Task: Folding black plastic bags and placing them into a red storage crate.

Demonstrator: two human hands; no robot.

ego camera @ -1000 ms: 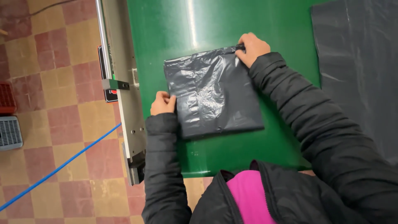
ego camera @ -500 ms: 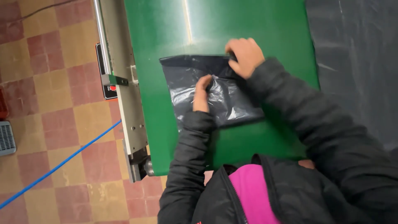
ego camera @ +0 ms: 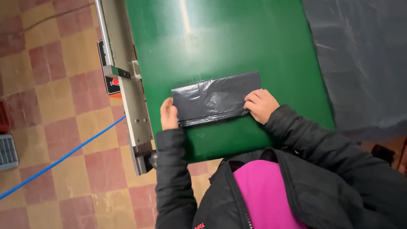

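Note:
A dark grey plastic bag (ego camera: 214,97), folded into a narrow flat strip, lies on the green table (ego camera: 203,42). My left hand (ego camera: 168,114) rests against the strip's left end with fingers pressed to its edge. My right hand (ego camera: 260,104) presses down on the strip's right end, fingers curled over the lower right corner. Both arms wear black jacket sleeves.
A metal rail (ego camera: 127,89) with a small control box with a red button (ego camera: 111,80) runs along the table's left edge. A large sheet of dark plastic (ego camera: 360,59) covers the right side. A blue line (ego camera: 59,159) crosses the tiled floor on the left.
The bag was a broad, squarish sheet a second ago; it has been folded over into a narrow strip. My hands have moved apart to the strip's two ends.

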